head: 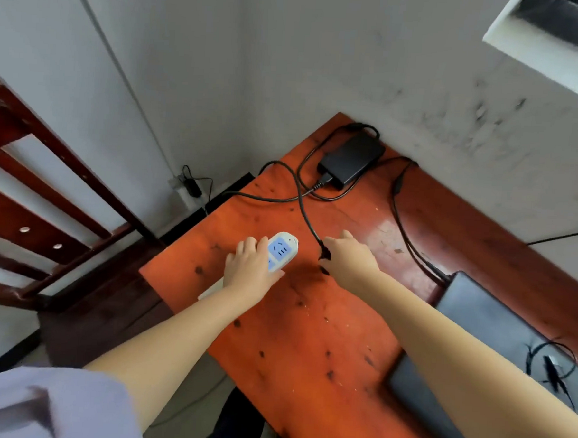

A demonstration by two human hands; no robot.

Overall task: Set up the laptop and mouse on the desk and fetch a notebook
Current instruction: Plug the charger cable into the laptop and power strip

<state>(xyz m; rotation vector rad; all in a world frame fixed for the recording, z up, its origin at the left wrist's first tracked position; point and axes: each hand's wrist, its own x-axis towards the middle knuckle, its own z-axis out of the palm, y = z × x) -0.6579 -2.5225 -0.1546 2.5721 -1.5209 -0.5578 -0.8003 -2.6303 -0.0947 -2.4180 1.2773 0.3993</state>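
My left hand (249, 266) grips a white power strip (282, 249) with a blue socket face, held flat on the orange desk (308, 337) near its left edge. My right hand (351, 255) holds the black plug (324, 254) of the charger cable just right of the strip, apart from the socket. The cable runs back to a black power brick (351, 160) at the desk's far corner. A closed dark laptop (486, 329) lies at the right, with a coiled mouse cable (553, 365) on its lid. No notebook is in view.
A dark red wooden chair (47, 213) stands to the left of the desk. White walls meet at a corner behind the desk, with a wall socket (185, 186) low down holding another plug. A second thin cable (401, 221) runs from the brick to the laptop.
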